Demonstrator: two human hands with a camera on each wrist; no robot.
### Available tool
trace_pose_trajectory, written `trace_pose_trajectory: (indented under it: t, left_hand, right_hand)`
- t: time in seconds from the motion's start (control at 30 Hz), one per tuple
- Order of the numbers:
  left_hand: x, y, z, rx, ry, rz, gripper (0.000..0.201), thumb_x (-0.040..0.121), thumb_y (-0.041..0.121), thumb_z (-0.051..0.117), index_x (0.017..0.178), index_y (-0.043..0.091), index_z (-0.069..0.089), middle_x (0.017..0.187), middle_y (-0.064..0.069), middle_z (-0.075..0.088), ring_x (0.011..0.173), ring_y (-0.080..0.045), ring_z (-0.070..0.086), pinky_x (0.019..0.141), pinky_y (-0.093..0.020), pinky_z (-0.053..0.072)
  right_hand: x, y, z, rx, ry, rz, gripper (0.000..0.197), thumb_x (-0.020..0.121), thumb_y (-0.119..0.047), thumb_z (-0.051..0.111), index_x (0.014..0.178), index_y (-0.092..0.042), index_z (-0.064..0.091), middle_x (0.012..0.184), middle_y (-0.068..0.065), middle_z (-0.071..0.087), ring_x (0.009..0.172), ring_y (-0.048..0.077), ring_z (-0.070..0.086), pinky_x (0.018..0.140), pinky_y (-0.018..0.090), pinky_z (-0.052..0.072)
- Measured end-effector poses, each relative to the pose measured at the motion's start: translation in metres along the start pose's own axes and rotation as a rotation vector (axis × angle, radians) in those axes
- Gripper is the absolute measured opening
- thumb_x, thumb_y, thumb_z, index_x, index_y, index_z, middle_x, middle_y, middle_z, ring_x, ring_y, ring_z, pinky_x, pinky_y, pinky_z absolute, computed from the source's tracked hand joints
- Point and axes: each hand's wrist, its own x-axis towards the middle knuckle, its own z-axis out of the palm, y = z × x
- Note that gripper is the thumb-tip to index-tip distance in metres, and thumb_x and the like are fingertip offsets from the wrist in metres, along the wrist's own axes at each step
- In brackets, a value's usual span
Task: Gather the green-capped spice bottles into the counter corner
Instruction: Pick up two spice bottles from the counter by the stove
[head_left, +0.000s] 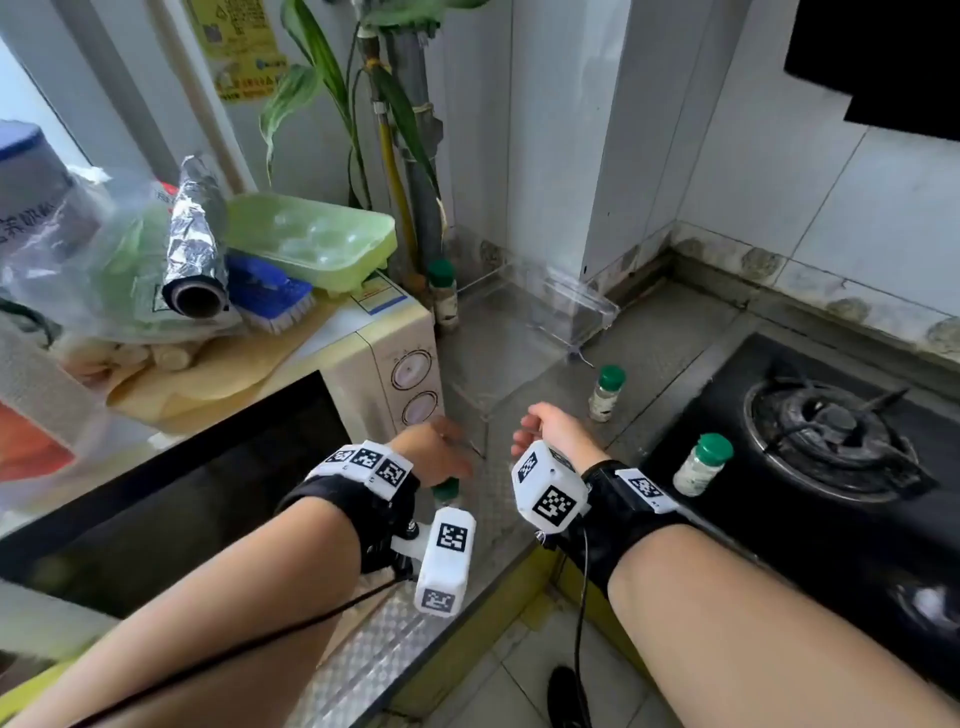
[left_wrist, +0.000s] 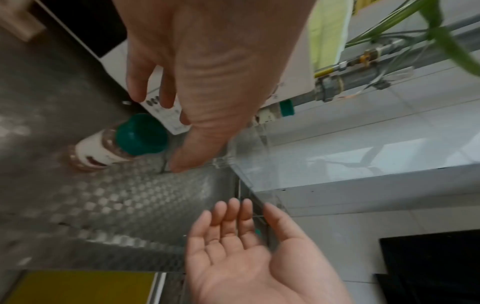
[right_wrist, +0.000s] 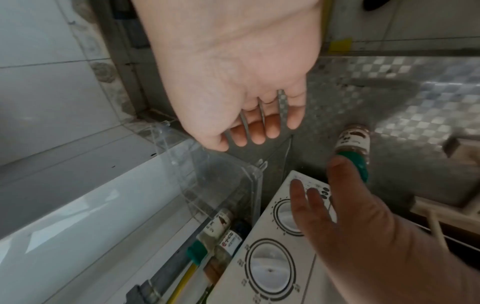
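Left hand (head_left: 434, 452), fingers (left_wrist: 137, 82) spread and holding nothing, hovers over a spice bottle (left_wrist: 116, 144) upright on the surface (head_left: 498, 499); right hand (head_left: 550, 428) empty, fingers relaxed; corner bottle (head_left: 443, 296) at 12 o'clock beside the microwave (head_left: 384, 364).

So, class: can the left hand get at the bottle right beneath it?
Probably yes. The left hand hovers open just above the bottle, which stands upright on the counter; nothing sits between them.
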Motion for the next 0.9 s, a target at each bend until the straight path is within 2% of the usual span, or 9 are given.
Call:
trace_pose_trajectory:
  t: [0.07,0.17,0.37,0.5,0.53,0.6,0.7,0.8,0.9]
  left_hand:
    - [0.002,-0.006,0.007,0.128,-0.010,-0.038,0.076,0.076,0.025,0.073,0.145,0.020,0.041,0.136,-0.006,0.056,0.117,-0.024,0.058,0.088,-0.026,0.047]
    - [0.006,-0.012,0.019,0.184,-0.074,-0.080,0.080,0.076,0.018,0.074,0.147,0.022,0.037,0.137,-0.005,0.056,0.117,-0.023,0.059,0.086,-0.026,0.049]
    - [0.010,-0.007,0.022,0.281,-0.058,-0.080,0.056,0.086,0.014,0.066,0.139,0.013,0.047,0.132,-0.011,0.058,0.117,-0.028,0.059,0.097,-0.033,0.050]
    - [0.011,-0.001,0.018,0.154,-0.033,-0.047,0.053,0.083,0.029,0.070,0.131,0.014,0.051,0.110,-0.004,0.060,0.095,-0.019,0.055,0.078,-0.027,0.044]
    - [0.012,0.003,0.017,0.131,-0.038,-0.032,0.052,0.083,0.035,0.069,0.128,0.015,0.053,0.106,-0.001,0.060,0.093,-0.018,0.056,0.078,-0.026,0.045]
    - [0.012,0.012,0.016,0.091,-0.075,0.001,0.050,0.083,0.044,0.066,0.125,0.019,0.055,0.106,0.000,0.064,0.094,-0.019,0.063,0.086,-0.030,0.053]
    - [0.013,0.025,0.017,-0.054,-0.121,0.054,0.046,0.085,0.051,0.063,0.123,0.027,0.053,0.105,0.002,0.065,0.096,-0.019,0.065,0.094,-0.038,0.054]
    - [0.013,0.042,0.017,-0.343,-0.201,0.065,0.040,0.089,0.043,0.062,0.122,0.022,0.055,0.112,-0.003,0.068,0.106,-0.021,0.066,0.096,-0.042,0.054]
    - [0.013,0.063,0.014,-0.479,-0.245,0.064,0.038,0.092,0.040,0.060,0.124,0.020,0.055,0.119,-0.011,0.067,0.110,-0.028,0.066,0.096,-0.044,0.053]
  right_hand:
    - [0.007,0.007,-0.002,0.024,-0.005,0.018,0.024,0.087,-0.028,0.054,0.068,-0.013,0.053,0.067,0.005,0.057,0.058,0.022,0.055,0.076,0.038,0.047]
    - [0.015,0.019,-0.008,0.061,0.005,0.031,0.024,0.086,-0.027,0.054,0.068,-0.012,0.053,0.067,0.005,0.057,0.058,0.021,0.054,0.077,0.038,0.046]
    - [0.023,0.021,-0.017,0.066,0.039,0.024,0.023,0.086,-0.027,0.054,0.070,-0.011,0.055,0.068,0.005,0.059,0.059,0.021,0.056,0.078,0.037,0.047]
    - [0.027,0.012,-0.023,0.088,0.044,0.022,0.022,0.087,-0.026,0.054,0.070,-0.011,0.055,0.071,0.004,0.059,0.060,0.021,0.057,0.072,0.036,0.048]
    - [0.029,0.009,-0.024,0.098,0.047,0.016,0.022,0.087,-0.026,0.054,0.070,-0.011,0.054,0.072,0.004,0.059,0.061,0.020,0.057,0.074,0.037,0.050]
    - [0.030,0.003,-0.025,0.108,0.043,0.006,0.023,0.088,-0.025,0.053,0.070,-0.011,0.054,0.072,0.004,0.059,0.061,0.020,0.057,0.082,0.040,0.052]
    - [0.027,-0.007,-0.030,0.119,0.058,-0.012,0.025,0.091,-0.023,0.051,0.070,-0.009,0.053,0.070,0.006,0.057,0.060,0.020,0.055,0.069,0.034,0.050]
    - [0.017,-0.017,-0.040,0.114,0.117,-0.046,0.024,0.092,-0.020,0.051,0.071,-0.010,0.052,0.069,0.004,0.056,0.059,0.017,0.053,0.060,0.029,0.046]
    - [0.004,-0.027,-0.058,0.033,0.343,-0.173,0.018,0.090,-0.018,0.053,0.075,-0.007,0.058,0.067,0.003,0.056,0.055,0.017,0.049,0.048,0.021,0.041]
